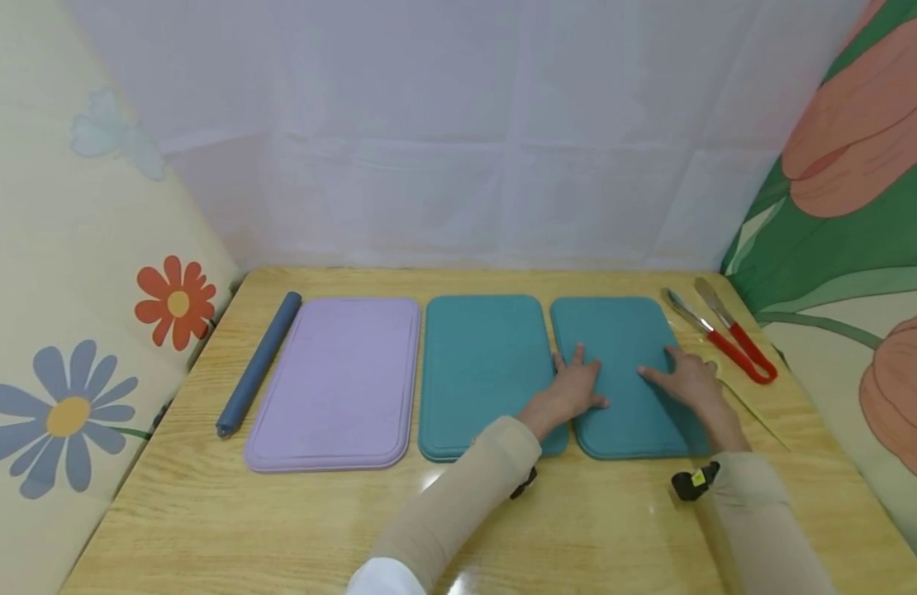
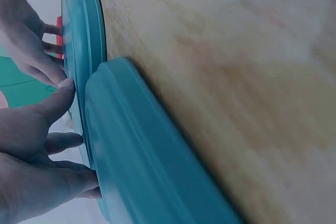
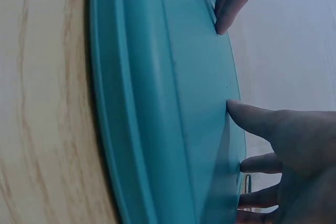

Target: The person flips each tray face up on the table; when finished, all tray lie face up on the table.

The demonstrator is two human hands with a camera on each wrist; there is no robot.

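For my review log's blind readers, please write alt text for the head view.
A person's left hand and right hand, fingers spread, are at opposite sides of a teal round-cornered rectangular board. To its left on a wood-grain table lie a matching teal board, a lilac rectangular board and a slate-blue cylindrical rod; red-handled metal tongs lie to its right.

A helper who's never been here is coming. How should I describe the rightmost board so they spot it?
On the table, find the lilac board at the left. Go right past the middle board to the right board, last in the row. It's teal like the middle one, but lies nearest the red-handled tongs.
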